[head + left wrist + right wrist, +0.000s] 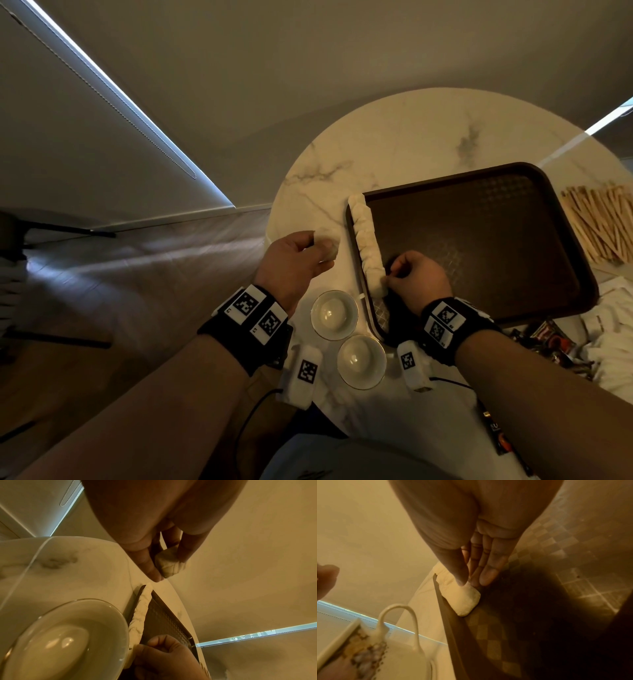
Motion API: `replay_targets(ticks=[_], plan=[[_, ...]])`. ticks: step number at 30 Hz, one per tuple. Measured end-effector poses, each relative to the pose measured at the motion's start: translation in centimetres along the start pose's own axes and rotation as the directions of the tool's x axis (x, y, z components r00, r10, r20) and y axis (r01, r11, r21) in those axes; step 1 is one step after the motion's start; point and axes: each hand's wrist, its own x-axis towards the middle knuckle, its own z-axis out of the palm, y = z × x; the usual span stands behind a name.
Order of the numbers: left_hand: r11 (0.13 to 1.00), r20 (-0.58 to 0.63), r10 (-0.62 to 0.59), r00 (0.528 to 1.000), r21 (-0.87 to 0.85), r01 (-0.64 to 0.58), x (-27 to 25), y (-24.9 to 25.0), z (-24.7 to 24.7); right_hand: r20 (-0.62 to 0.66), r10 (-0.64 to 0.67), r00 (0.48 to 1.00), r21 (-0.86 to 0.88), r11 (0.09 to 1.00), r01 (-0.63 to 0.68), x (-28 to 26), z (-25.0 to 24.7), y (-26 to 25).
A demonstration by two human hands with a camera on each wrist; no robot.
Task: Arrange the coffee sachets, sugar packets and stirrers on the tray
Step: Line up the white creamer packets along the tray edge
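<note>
A dark brown tray [513, 308] lies on the round marble table. A row of white sugar packets [368, 246] stands along the tray's left rim. My right hand [390, 277] pinches the nearest packet [464, 600] of that row between thumb and fingers, against the rim. My left hand [325, 250] hovers left of the tray, over the table's edge, and holds a small bunch of white packets [169, 565]. Wooden stirrers [603, 226] lie in a heap right of the tray. Dark coffee sachets [548, 335] lie at the tray's near right corner.
Two white cups with gold rims [334, 313] [361, 361] stand between my wrists, close to the tray's near left corner. More white packets [616, 308] are heaped at the right. The table edge [274, 219] falls away just left of my left hand.
</note>
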Motion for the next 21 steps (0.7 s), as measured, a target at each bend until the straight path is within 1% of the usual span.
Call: replay_targets(ticks=[6, 7, 8, 10, 11, 12, 13, 14, 15, 17, 19, 21], plan=[[0.998, 0.0, 0.032, 0.999, 0.061, -0.032, 0.2, 0.1, 0.3, 0.039, -0.031, 0.999, 0.053, 0.998, 0.029, -0.3, -0.6, -0.1], [0.994, 0.003, 0.047, 0.999, 0.1, -0.047, 0.2, 0.2, 0.4, 0.028, -0.054, 0.998, 0.11, 0.993, 0.05, -0.7, -1.1, -0.3], [0.986, 0.008, 0.065, 0.998, 0.152, -0.065, 0.3, 0.2, 0.7, 0.025, -0.085, 0.996, 0.209, 0.975, 0.078, -1.2, -1.9, -0.7], [0.967, 0.03, 0.087, 0.996, 0.236, -0.091, 0.6, 0.5, 1.5, 0.057, -0.187, 0.981, 0.436, 0.889, 0.144, -2.7, -3.5, -1.8], [0.96, 0.045, 0.091, 0.995, 0.263, -0.1, 0.8, 0.6, 2.0, 0.1, -0.251, 0.963, 0.525, 0.836, 0.163, -3.4, -4.4, -2.5], [0.953, 0.061, 0.092, 0.994, 0.284, -0.105, 1.0, 0.7, 2.5, 0.149, -0.307, 0.94, 0.59, 0.79, 0.165, -4.0, -5.1, -3.0], [0.948, 0.079, 0.086, 0.993, 0.299, -0.106, 1.2, 0.8, 3.1, 0.185, -0.344, 0.92, 0.623, 0.766, 0.161, -4.4, -5.6, -3.4], [0.946, 0.099, 0.077, 0.992, 0.309, -0.104, 1.5, 0.8, 3.6, 0.201, -0.359, 0.911, 0.62, 0.767, 0.165, -4.6, -5.9, -3.6], [0.944, 0.12, 0.066, 0.991, 0.315, -0.101, 1.7, 0.9, 4.2, 0.193, -0.353, 0.916, 0.587, 0.789, 0.18, -4.6, -6.1, -3.8], [0.939, 0.144, 0.041, 0.989, 0.332, -0.087, 2.2, 1.0, 5.0, 0.146, -0.309, 0.94, 0.529, 0.827, 0.19, -4.5, -6.3, -3.4], [0.94, 0.132, 0.001, 0.991, 0.339, -0.046, 2.9, 0.9, 5.4, 0.099, -0.235, 0.967, 0.526, 0.837, 0.149, -4.2, -6.3, -2.6], [0.933, 0.09, -0.031, 0.995, 0.359, -0.003, 3.8, 0.6, 5.4, 0.088, -0.143, 0.986, 0.536, 0.841, 0.074, -3.8, -6.3, -1.3]])
